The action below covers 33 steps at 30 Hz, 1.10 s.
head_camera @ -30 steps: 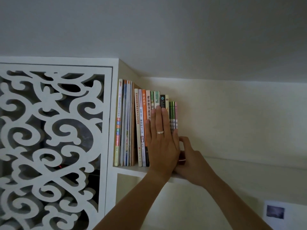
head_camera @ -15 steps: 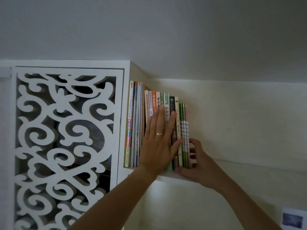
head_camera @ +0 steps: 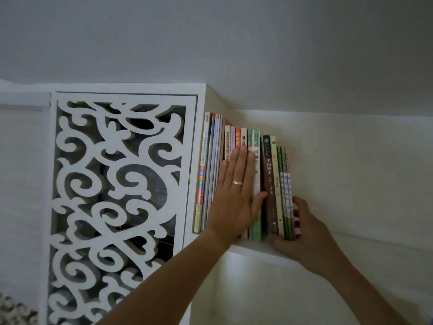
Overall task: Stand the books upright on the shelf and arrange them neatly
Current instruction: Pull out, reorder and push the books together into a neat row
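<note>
My arms were bare, no sleeves showing. My left hand (head_camera: 236, 195) wore a plain silver ring (head_camera: 237, 182); my right hand (head_camera: 307, 238) wore nothing.

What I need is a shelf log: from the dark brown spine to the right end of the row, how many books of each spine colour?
Dark brown book: 1
Cream book: 1
Green books: 2
Pink book: 1
Total: 5

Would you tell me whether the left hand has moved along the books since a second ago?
Yes: the left hand slid left, toward the lattice panel, uncovering the dark book.
</note>
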{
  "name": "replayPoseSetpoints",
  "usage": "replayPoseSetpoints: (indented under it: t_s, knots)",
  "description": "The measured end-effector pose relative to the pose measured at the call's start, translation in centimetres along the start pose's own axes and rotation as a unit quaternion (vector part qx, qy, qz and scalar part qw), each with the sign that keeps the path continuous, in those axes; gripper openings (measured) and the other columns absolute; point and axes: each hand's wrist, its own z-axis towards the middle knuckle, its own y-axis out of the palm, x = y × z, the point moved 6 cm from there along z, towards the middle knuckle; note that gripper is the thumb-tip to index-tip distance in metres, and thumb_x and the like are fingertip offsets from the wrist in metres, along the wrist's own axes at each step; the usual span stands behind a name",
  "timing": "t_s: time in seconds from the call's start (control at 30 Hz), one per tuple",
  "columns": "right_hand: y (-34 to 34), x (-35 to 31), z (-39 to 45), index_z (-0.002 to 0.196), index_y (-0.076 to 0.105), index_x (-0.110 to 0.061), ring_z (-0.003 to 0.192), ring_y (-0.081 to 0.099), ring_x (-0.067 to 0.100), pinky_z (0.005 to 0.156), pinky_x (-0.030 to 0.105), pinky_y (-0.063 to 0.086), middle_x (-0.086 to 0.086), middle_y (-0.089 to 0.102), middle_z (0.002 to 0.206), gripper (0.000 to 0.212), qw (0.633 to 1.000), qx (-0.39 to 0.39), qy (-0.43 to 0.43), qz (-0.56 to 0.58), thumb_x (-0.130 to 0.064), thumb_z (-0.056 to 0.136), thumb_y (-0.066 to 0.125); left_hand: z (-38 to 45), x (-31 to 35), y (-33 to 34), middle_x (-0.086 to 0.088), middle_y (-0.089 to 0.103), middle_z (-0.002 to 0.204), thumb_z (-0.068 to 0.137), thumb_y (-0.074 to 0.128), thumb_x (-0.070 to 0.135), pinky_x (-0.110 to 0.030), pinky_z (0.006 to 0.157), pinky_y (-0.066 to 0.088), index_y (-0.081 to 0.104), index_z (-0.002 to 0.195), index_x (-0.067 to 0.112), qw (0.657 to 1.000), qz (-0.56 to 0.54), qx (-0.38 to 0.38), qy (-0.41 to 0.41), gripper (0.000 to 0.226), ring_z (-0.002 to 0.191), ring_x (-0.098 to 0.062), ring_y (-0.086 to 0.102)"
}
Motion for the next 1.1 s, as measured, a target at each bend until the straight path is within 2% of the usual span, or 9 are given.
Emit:
replayPoseSetpoints:
  t_s: [0.17,0.27,0.4,0.57,0.63,0.77,0.87,0.93,1.1]
  knots:
    - [-0.4,0.1,-0.4,0.146,0.026,-0.046,0.105,0.059,-0.007,0.071,0.005,0.049,-0.022,0.056,0.125,0.093,1.000,-0.017,-0.004,-0.026,-0.041,0.076,0.086,-0.1,-0.1,0.0,-0.019,0.001,0.172,0.109,0.037,0.041,-0.052,0.129,0.011,0.012,0.162,0.000,0.999,0.027,-0.020,0.013,0.071,0.160,-0.032,-0.001]
    - [-0.4,0.0,-0.3,0.149,0.026,-0.043,0.110,0.059,-0.002,0.077,0.006,0.048,-0.022,0.054,0.131,0.096,0.999,-0.028,-0.008,-0.033,-0.049,0.074,0.086,-1.0,-0.8,0.0,-0.016,0.000,0.172,0.109,0.035,0.049,-0.053,0.129,0.012,0.012,0.164,0.007,0.995,0.090,-0.035,0.021,0.073,0.160,-0.029,-0.002]
    - [-0.2,0.0,-0.1,0.148,0.025,-0.043,0.117,0.059,0.004,0.088,0.017,0.051,-0.018,0.053,0.138,0.098,0.998,-0.046,-0.008,-0.031,-0.052,0.072,0.086,-1.8,-2.2,-0.6,-0.018,0.002,0.172,0.106,0.036,0.058,-0.058,0.128,0.011,0.018,0.165,0.022,0.992,0.118,-0.032,0.016,0.071,0.160,-0.033,0.000]
    - [0.7,-0.4,0.8,0.144,0.025,-0.037,0.118,0.057,0.012,0.093,0.041,0.058,-0.010,0.051,0.138,0.107,0.997,-0.044,-0.010,-0.060,-0.063,0.062,0.087,-1.5,-1.8,-0.8,-0.022,0.005,0.171,0.100,0.043,0.062,-0.061,0.126,0.010,0.023,0.163,0.019,0.995,0.089,-0.034,0.027,0.079,0.160,-0.036,0.002]
    - [0.9,-0.4,0.8,0.145,0.023,-0.036,0.119,0.056,0.013,0.093,0.043,0.058,-0.008,0.049,0.140,0.110,0.997,-0.037,-0.014,-0.062,-0.066,0.060,0.086,-1.6,-2.0,-1.2,-0.023,0.007,0.170,0.099,0.047,0.065,-0.061,0.126,0.011,0.026,0.163,0.019,0.995,0.083,-0.037,0.045,0.082,0.159,-0.037,0.004]
    - [1.1,-1.3,0.6,0.155,0.005,-0.047,0.134,0.049,0.011,0.102,0.045,0.053,-0.014,0.042,0.150,0.121,0.999,-0.020,-0.043,-0.004,-0.062,0.067,0.085,-2.7,-5.0,-3.1,-0.017,0.006,0.172,0.104,0.043,0.061,-0.058,0.127,0.012,0.022,0.164,0.023,0.985,0.152,-0.040,0.073,0.074,0.160,-0.033,0.005]
    - [1.2,-1.7,0.8,0.155,-0.006,-0.052,0.138,0.047,0.011,0.106,0.049,0.050,-0.015,0.039,0.155,0.124,0.998,-0.012,-0.056,-0.009,-0.051,0.072,0.086,-3.6,-6.8,-3.8,-0.020,0.003,0.172,0.104,0.047,0.056,-0.057,0.128,0.009,0.024,0.164,0.021,0.989,0.129,-0.041,0.058,0.073,0.160,-0.035,0.003]
    - [1.4,-1.4,0.9,0.154,-0.007,-0.053,0.136,0.049,0.010,0.107,0.049,0.049,-0.016,0.041,0.154,0.125,0.999,-0.012,-0.052,-0.007,-0.043,0.073,0.088,-3.6,-6.6,-3.6,-0.020,0.001,0.172,0.105,0.046,0.052,-0.055,0.129,0.009,0.024,0.163,0.018,0.992,0.097,-0.047,0.061,0.071,0.160,-0.036,0.001]
    - [1.6,-1.3,0.9,0.155,-0.005,-0.047,0.133,0.052,0.011,0.106,0.046,0.050,-0.014,0.044,0.153,0.127,0.998,-0.010,-0.055,-0.008,-0.041,0.071,0.090,-3.4,-6.3,-3.7,-0.022,0.004,0.171,0.105,0.049,0.048,-0.057,0.128,0.012,0.026,0.162,0.016,0.994,0.084,-0.044,0.060,0.070,0.159,-0.038,0.002]
